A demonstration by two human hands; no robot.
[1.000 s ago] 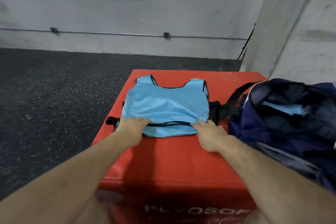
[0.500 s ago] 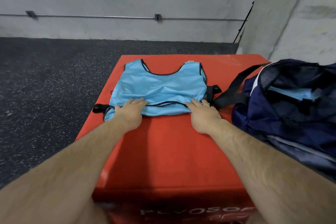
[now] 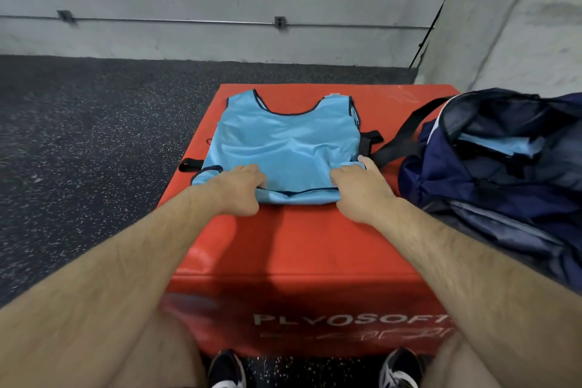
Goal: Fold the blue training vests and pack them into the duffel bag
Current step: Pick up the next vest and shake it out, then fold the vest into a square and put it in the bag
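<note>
A light blue training vest point(image 3: 285, 142) with dark trim lies flat on the red plyo box point(image 3: 299, 246), neck hole away from me. My left hand point(image 3: 241, 190) grips its near hem on the left, fingers curled into the cloth. My right hand point(image 3: 360, 190) grips the near hem on the right, thumb on top. The navy duffel bag point(image 3: 491, 167) stands open on the box's right side, with blue vest cloth point(image 3: 496, 146) showing inside it.
The bag's black strap point(image 3: 400, 138) runs across the box toward the vest. Speckled dark rubber floor point(image 3: 94, 151) lies to the left and behind. A concrete wall and pillar point(image 3: 504, 19) stand close behind the box. My shoes point(image 3: 226, 370) are at its front.
Both hands went from lying flat on the vest's near hem to curling round it. The hem is bunched slightly. The camera has tilted further down.
</note>
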